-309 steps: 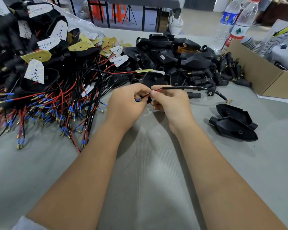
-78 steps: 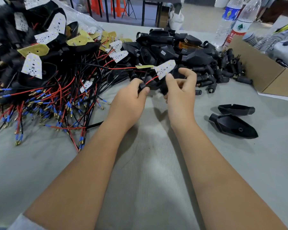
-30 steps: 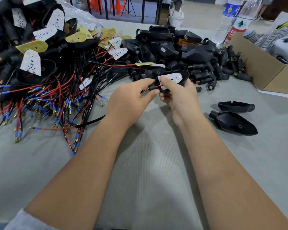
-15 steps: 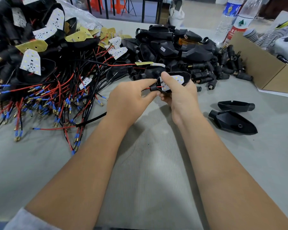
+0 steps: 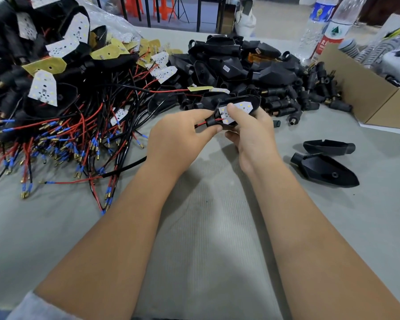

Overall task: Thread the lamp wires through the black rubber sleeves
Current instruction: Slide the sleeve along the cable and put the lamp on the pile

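Pinching the red and black lamp wires (image 5: 200, 124) in left hand (image 5: 180, 135) fingers, cradling the black lamp housing (image 5: 238, 105) in curled right hand (image 5: 252, 132), thumb pressing its board steady, above the tabletop (image 5: 217, 239) centre.

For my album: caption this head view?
Both hands seat an LED board in a black lamp housing.

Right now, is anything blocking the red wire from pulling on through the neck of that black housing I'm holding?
Nothing visible blocks it. The red wire already exits the housing neck, pinched by the left hand; the right hand grips the housing, thumb on the LED board.
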Tool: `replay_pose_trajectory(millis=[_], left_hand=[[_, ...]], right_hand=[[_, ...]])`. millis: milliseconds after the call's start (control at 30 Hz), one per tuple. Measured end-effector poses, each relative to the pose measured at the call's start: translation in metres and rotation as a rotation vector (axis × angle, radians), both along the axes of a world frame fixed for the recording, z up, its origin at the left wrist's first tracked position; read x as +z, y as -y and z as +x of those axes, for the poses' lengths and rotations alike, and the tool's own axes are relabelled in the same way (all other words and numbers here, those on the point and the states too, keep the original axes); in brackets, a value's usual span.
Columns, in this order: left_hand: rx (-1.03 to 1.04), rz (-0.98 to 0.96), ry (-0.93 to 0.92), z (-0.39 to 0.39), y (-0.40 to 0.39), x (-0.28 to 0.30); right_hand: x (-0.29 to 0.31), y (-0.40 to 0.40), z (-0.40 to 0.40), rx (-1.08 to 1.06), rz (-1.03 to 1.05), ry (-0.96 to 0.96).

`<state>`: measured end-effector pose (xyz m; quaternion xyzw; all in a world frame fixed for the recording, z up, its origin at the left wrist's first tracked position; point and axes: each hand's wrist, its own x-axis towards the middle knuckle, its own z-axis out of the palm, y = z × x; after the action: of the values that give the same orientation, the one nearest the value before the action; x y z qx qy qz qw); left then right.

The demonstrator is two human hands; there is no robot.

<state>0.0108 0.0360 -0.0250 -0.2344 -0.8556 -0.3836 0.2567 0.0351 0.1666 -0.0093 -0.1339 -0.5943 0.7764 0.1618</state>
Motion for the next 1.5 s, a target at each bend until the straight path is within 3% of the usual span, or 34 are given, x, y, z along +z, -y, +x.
replay_pose_trajectory(millis=[267,567,733,833,933,1033,1067,1133,1200,1233,1333,1500], left_hand=[[0.024,0.000,0.004,-0.002,0.002,-0.006],[0.134,-0.165,0.094,-0.005,0.006,0.000],[0.189,-0.137,-0.336,0.005,0.004,0.010],[0.045,-0.092,-0.446,0.009,-0.002,0.011],[-0.094,-0.058,-0.215,0.012,-0.003,0.007],[0.029,-0.073,0.094,0.006,-0.003,0.003],[0.055,0.032,0.196,0.001,-0.002,0.003],[0.062,0.452,0.464,-0.008,-0.001,0.010],[0.041,0.905,0.714,-0.017,0.005,0.015],[0.023,1.043,0.783,-0.019,0.008,0.015],[-0.075,1.215,0.804,-0.021,0.016,0.015],[-0.254,1.245,0.677,-0.015,0.011,0.018]], right_hand=[[0.000,-0.003,0.001,-0.029,-0.036,-0.025],[-0.003,-0.005,-0.003,-0.084,-0.111,0.006],[-0.002,-0.007,-0.005,-0.213,-0.242,-0.011],[-0.002,-0.008,-0.005,-0.230,-0.302,-0.033],[-0.001,-0.009,-0.005,-0.192,-0.394,-0.055],[0.001,-0.007,-0.004,-0.104,-0.425,-0.057],[0.001,-0.007,-0.004,-0.076,-0.395,-0.044],[0.000,-0.005,-0.004,-0.035,-0.264,-0.012],[-0.002,-0.004,-0.003,-0.025,-0.001,0.021],[-0.002,-0.003,-0.003,-0.026,0.144,0.034],[-0.001,0.000,-0.002,0.025,0.356,0.038],[0.000,0.005,0.001,0.253,0.523,0.046]])
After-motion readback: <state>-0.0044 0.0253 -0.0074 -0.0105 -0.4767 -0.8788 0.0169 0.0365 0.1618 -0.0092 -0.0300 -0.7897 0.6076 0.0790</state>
